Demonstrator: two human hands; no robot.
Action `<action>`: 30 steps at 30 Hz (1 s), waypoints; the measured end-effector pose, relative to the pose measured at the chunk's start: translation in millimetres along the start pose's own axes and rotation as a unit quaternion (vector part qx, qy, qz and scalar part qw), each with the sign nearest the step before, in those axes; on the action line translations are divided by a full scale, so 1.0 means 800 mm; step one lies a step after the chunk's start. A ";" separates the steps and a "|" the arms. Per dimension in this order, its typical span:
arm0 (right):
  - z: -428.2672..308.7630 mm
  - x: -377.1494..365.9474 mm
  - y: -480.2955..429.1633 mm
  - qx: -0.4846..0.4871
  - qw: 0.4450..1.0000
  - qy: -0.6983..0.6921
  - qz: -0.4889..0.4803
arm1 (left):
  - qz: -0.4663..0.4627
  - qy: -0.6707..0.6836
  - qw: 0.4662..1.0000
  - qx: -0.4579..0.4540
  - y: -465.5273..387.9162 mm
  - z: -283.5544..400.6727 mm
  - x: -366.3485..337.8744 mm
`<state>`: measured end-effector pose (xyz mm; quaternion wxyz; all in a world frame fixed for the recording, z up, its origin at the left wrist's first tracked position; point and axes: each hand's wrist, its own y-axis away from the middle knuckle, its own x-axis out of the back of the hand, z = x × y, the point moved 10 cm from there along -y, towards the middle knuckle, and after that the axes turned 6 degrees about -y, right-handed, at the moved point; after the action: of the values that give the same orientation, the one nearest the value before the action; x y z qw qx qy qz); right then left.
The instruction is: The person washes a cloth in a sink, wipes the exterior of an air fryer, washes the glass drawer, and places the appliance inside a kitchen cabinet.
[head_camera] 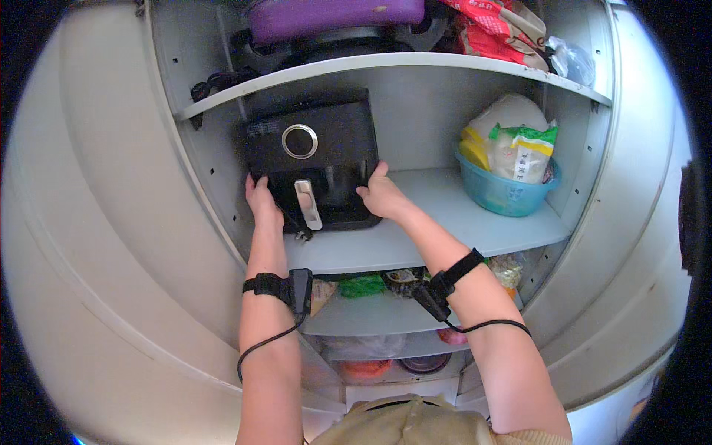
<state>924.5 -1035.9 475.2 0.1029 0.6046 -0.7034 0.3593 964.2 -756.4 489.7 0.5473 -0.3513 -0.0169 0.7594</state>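
A black air fryer (339, 139) with a round silver-ringed dial (300, 141) and a silver drawer handle (307, 204) is at the left of a cabinet shelf (434, 203). It looks slightly tilted; whether its base rests fully on the shelf I cannot tell. My left hand (262, 199) grips its lower left side, the fingers partly hidden behind it. Against the lower right side presses my right hand (384, 194), thumb toward the front. A short dark cord or plug (303, 236) shows under the fryer's front edge.
A blue plastic basin (500, 192) holding bagged goods (523, 153) stands at the shelf's right. Above, the upper shelf (389, 60) carries a purple case-like object (336, 14) and a red bag (492, 36). Lower shelves hold several packages (361, 285). Open cabinet doors (111, 194) flank both sides.
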 end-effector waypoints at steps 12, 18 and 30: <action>-0.027 0.018 0.093 0.081 0.991 0.022 0.105 | 0.212 -0.536 0.800 -0.168 0.117 0.042 0.058; -0.093 0.014 0.166 0.294 0.943 0.075 0.136 | 0.002 -0.725 0.687 -0.054 0.162 0.006 0.040; -0.073 -0.060 0.200 0.284 0.940 0.171 0.083 | 0.011 -0.589 0.792 -0.158 0.283 0.056 0.034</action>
<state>771.7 -960.3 429.0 0.0153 0.4775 -0.5920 0.6491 750.0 -808.1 416.9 0.3599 0.0825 -0.4518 0.8121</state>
